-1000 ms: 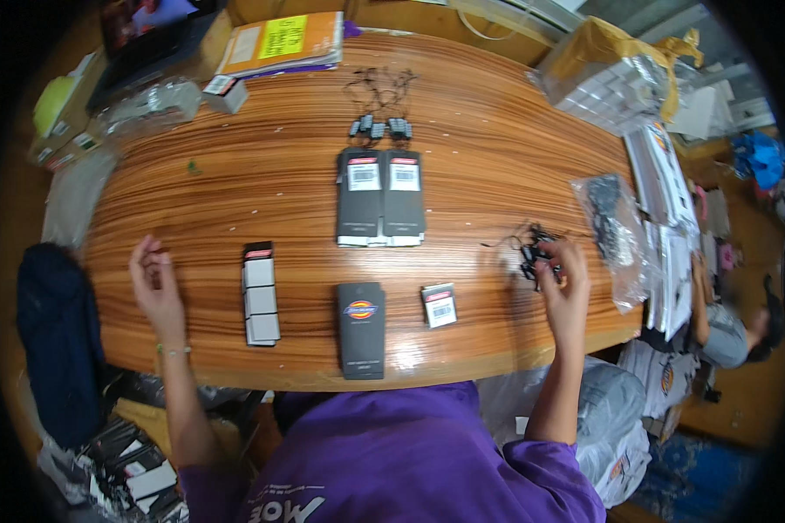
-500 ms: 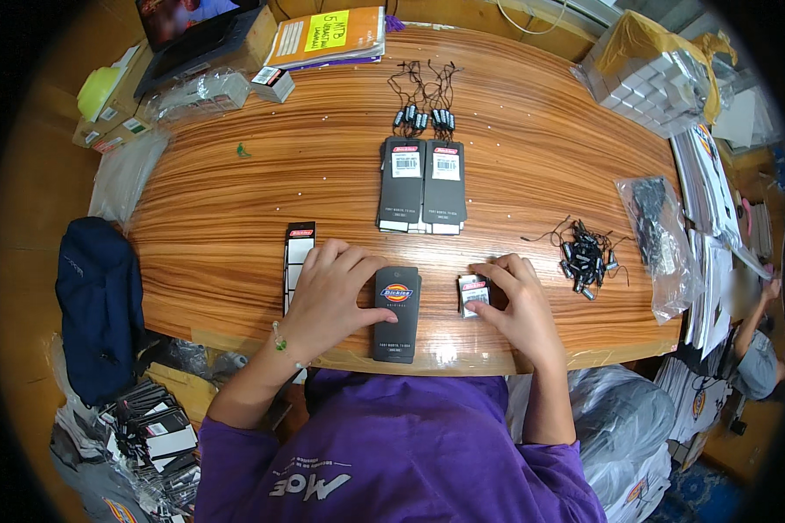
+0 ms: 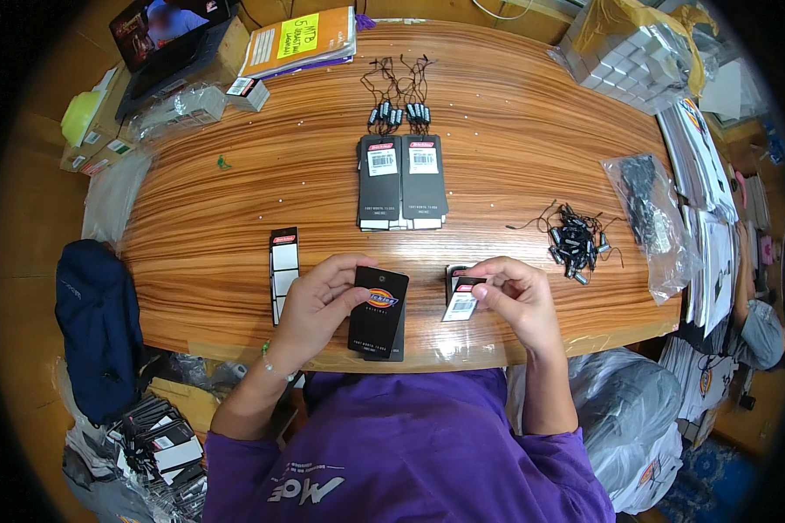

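Right now, the left hand is pinching a large black tag between thumb and fingers, on the near side of the twin tag stack. The right hand is pinching a small white tag, nearer and rightward of that stack. Picking up 1 of each is seemingly being done; the next move is probably calling for a light grip, keeping both flat and unbent.
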The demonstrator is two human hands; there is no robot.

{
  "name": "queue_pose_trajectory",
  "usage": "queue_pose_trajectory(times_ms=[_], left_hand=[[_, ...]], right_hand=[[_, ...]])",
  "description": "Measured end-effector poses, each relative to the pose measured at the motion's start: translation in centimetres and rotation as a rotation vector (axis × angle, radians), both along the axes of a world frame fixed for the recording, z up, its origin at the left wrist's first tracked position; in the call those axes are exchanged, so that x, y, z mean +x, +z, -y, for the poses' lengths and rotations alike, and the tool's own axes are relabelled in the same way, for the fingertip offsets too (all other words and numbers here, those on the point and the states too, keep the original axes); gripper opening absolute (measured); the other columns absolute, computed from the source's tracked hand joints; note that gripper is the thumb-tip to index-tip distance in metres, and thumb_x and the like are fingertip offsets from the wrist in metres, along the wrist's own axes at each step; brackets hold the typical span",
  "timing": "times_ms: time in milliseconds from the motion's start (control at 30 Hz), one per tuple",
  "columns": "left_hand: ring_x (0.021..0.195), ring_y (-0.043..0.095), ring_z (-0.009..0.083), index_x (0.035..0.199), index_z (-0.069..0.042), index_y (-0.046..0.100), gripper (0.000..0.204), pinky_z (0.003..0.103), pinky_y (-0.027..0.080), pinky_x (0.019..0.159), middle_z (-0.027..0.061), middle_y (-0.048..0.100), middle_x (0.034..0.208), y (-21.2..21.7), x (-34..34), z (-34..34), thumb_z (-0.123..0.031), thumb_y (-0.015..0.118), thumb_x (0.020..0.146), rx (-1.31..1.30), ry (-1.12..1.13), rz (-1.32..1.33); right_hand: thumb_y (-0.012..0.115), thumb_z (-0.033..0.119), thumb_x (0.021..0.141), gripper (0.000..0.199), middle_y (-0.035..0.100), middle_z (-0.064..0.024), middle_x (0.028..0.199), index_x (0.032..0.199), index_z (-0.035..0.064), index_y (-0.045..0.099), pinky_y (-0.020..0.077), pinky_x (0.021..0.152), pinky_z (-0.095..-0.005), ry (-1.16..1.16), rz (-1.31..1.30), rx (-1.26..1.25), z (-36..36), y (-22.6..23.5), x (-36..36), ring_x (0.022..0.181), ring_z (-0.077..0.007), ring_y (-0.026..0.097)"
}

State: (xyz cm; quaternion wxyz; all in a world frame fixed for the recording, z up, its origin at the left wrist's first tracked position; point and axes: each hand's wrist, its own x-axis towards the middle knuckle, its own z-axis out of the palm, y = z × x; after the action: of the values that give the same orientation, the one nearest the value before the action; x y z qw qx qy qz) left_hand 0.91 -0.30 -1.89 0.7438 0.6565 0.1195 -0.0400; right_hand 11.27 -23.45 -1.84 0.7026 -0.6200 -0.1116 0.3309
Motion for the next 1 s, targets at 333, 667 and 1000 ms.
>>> queue_pose_trajectory(times_ms=[333,667,1000], left_hand=[[0.09,0.06,0.0134,0.112,0.003,0.049,0.035,0.023,0.048,0.078,0.0112,0.062,0.096,-0.7,0.8,3.2,0.008,0.057,0.079,-0.011,-0.064,0.067],[0.09,0.059,0.012,0.111,0.002,0.049,0.03,0.021,0.047,0.077,0.0106,0.062,0.096,-0.1,0.5,2.3,0.006,0.055,0.082,0.014,0.024,0.113],[0.087,0.059,0.0114,0.11,0.001,0.049,0.031,0.021,0.045,0.075,0.0091,0.063,0.093,0.0,0.1,2.3,0.007,0.055,0.081,0.012,0.005,0.088]], right_hand=[[0.064,0.002,0.077,0.031,0.056,-0.004,0.065,0.107,0.0027,0.055,0.0436,0.053,-0.0226,-0.032,0.59,-0.226,-2.6,-0.2,-2.9,0.059,-0.0081,0.054],[0.059,0.005,0.08,0.008,0.062,-0.0058,0.073,0.085,-0.0007,0.062,0.0419,0.058,-0.0231,-0.833,0.843,-0.578,8.3,1.6,5.7,0.064,-0.0105,0.053],[0.062,0.004,0.073,0.012,0.055,-0.0134,0.08,0.083,-0.0003,0.06,0.043,0.071,-0.0366,-0.32,0.913,-0.979,7.4,-2.3,4.1,0.08,-0.0314,0.053]])
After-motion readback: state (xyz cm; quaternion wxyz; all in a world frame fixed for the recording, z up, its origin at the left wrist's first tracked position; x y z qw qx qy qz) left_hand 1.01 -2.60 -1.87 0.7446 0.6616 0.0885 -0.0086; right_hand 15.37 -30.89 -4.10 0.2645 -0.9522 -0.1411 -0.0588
